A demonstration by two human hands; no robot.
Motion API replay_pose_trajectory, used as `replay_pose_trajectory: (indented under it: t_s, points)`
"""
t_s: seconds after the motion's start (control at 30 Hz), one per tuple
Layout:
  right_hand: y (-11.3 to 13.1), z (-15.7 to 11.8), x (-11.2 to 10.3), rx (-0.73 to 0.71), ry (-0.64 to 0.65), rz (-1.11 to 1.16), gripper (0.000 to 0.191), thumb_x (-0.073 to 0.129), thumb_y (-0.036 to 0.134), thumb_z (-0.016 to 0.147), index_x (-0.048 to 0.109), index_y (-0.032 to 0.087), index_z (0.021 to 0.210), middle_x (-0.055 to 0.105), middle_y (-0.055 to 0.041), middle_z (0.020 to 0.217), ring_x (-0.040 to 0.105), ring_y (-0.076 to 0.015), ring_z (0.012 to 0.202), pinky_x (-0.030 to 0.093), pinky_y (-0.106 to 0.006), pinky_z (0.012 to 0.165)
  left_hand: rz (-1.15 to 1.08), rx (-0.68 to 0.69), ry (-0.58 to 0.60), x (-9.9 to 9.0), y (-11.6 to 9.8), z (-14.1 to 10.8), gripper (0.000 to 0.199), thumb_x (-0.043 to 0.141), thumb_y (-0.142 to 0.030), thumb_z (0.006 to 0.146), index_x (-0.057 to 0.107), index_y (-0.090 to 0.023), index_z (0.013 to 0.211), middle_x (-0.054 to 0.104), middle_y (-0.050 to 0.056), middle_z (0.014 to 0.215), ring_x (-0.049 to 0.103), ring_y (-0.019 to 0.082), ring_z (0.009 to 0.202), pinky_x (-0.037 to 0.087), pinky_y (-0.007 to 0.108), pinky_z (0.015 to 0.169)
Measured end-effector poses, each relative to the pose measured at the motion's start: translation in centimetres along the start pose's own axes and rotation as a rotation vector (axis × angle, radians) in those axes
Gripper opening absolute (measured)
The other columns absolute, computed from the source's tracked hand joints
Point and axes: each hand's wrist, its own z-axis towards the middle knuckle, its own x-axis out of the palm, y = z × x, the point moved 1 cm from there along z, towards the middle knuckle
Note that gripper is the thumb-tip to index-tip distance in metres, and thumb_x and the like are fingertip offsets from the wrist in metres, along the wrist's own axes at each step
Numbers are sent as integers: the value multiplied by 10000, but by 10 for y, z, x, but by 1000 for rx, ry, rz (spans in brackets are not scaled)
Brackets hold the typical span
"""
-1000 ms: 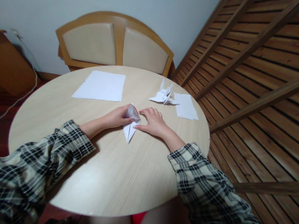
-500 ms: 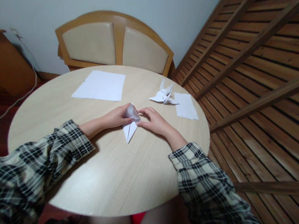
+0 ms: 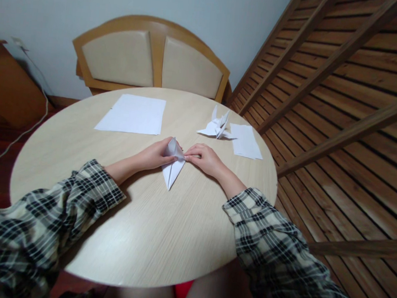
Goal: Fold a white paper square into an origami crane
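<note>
A folded white paper (image 3: 172,172) lies near the middle of the round table, its narrow point toward me and its upper part raised in a flap. My left hand (image 3: 158,154) grips its left side, with the thumb on top and the other fingers partly hidden behind the flap. At the paper's right corner, my right hand (image 3: 203,159) pinches the edge between thumb and fingertips.
White sheets (image 3: 132,114) lie at the table's back left. A folded paper crane (image 3: 217,126) stands at the back right beside smaller white sheets (image 3: 247,141). Behind the round table (image 3: 135,236) is a padded wooden headboard (image 3: 158,57); a slatted wooden wall rises at right.
My right thumb and fingers have closed together on the paper's right corner. The raised flap has changed shape a little and looks narrower. My left hand stays nearly where it was.
</note>
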Motion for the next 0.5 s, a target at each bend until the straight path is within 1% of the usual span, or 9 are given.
replay_pose_trajectory:
  t_s: [0.1,0.2,0.3,0.4,0.5]
  points:
    - [0,1,2,-4,-8,-16,87,734,212,869,800,253,908,757,-40,970,663,-192,969,463,-381,962,41,-37,-22,1,3,1,391,636,-417,863,588,-158,1151,700,119,1090,641,269,955,485,406,871]
    - [1,2,3,11,-17,-24,58,738,231,867,792,247,852,747,-28,909,655,-184,918,456,-367,941,47,-42,-21,2,5,2,386,622,-458,877,611,-159,1122,703,106,1039,634,264,906,493,401,832]
    - [2,3,4,14,-22,-19,61,749,238,859,786,233,812,730,-29,872,640,-178,886,443,-353,918,31,-28,1,2,6,2,390,629,-422,862,609,-149,1140,697,119,1092,635,274,957,489,420,877]
    - [4,3,4,15,-24,-23,62,754,222,854,786,223,801,724,-35,875,632,-177,886,432,-347,910,1,-15,6,1,3,1,425,649,-386,823,589,-139,1164,685,128,1148,632,284,1005,484,444,927]
    - [4,2,5,30,-27,-41,69,749,218,858,779,225,797,720,-26,866,625,-174,871,430,-341,892,-120,9,11,-2,0,1,449,700,-352,781,583,-153,1165,676,128,1184,631,284,1053,489,442,966]
